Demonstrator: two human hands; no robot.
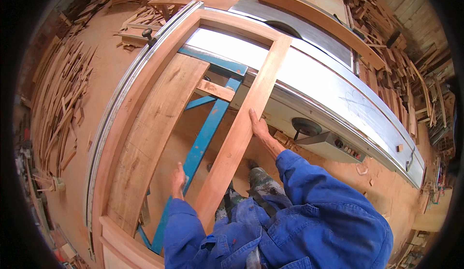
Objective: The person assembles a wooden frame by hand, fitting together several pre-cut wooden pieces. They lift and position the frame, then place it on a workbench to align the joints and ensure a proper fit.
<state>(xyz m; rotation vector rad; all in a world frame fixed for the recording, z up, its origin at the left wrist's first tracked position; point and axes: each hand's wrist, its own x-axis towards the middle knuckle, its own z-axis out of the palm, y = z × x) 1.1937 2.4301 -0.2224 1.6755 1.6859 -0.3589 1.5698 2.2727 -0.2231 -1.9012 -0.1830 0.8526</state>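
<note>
A large wooden door frame [237, 144] lies across a sliding table saw and its blue metal outrigger [204, 142]. My right hand [260, 127] grips the frame's near stile, thumb on top and fingers hidden below the outer edge. Inside the frame's opening, my left hand [178, 180] is beside the blue outrigger bar. A pale edge shows by its palm, too small to tell whether it is held. To the left, a wide wooden board [156, 135] lies on the outrigger within the frame's opening. A short wood block [216, 90] sits near the board's far end.
An aluminium fence [119, 120] with a black clamp knob [147, 33] runs along the frame's far side. The saw's control box [333, 147] juts out at right. A long plank [320, 26] lies across the saw top. Offcut piles [63, 106] line the floor.
</note>
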